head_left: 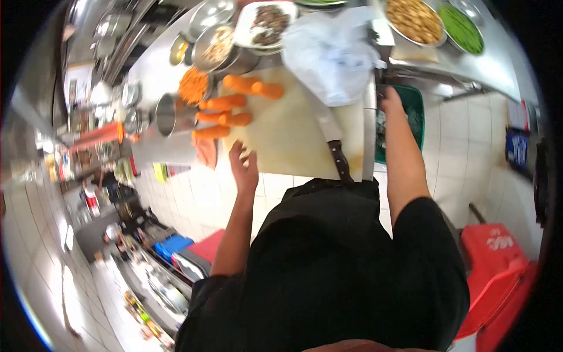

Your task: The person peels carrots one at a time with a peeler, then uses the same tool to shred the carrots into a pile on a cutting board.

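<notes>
I am looking down from the head camera at a cutting board (293, 141) lying on the steel worktop (158, 70). My left hand (244, 167) is hovering at the near left corner of the board, its fingers (236, 149) spread apart and holding nothing. It is sitting just beside the nearest of the peeled carrots (223, 117), which are lying in a loose row along the board's left edge, with two more further back.

My right hand (389, 98) is reaching past the right edge of the board toward a green bin (417, 114) set below worktop level. I cannot tell whether those fingers are closed on anything; the hand is small and partly hidden here.

The knife (331, 138) is resting on the board, handle toward me, blade pointing away under a white plastic bag (337, 56). Neither hand is touching it. A pile of shredded carrot (193, 85) is sitting by a metal pot (167, 114) at the far left.

Judgement: I am between cuts, with the blade set down and whole carrots waiting. The next move calls for drawing one carrot to the board's centre with the left hand and bringing the right hand back onto the knife handle.
</notes>
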Demonstrator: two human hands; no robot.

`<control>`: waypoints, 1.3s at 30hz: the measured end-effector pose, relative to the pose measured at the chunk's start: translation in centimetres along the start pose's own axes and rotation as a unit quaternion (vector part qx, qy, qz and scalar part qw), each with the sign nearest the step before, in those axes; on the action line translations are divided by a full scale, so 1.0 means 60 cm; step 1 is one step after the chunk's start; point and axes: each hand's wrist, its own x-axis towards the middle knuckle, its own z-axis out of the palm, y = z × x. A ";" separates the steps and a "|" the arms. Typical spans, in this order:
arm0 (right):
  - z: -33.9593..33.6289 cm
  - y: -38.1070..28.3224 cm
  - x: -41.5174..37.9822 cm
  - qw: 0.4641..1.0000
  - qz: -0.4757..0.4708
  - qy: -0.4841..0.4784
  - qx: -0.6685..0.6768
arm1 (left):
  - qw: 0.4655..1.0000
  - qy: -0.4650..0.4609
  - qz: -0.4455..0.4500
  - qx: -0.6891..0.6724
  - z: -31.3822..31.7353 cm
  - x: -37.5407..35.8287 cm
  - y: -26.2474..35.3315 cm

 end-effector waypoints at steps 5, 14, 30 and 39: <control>-0.293 -0.017 -0.355 0.974 -0.162 0.120 -0.105 | 0.986 -0.016 -0.110 -0.127 0.104 -0.053 -0.034; -0.019 -0.026 -0.808 0.821 -0.512 -0.031 -0.249 | 0.939 0.056 -0.089 -0.326 0.117 0.073 -0.105; 0.211 0.399 -0.700 0.446 -0.416 -0.231 -0.758 | 0.589 -0.115 -0.437 -0.670 0.020 -0.045 -0.045; 0.232 0.459 -0.677 0.384 -0.406 -0.253 -0.790 | 0.527 -0.095 -0.426 -0.729 -0.017 -0.057 -0.064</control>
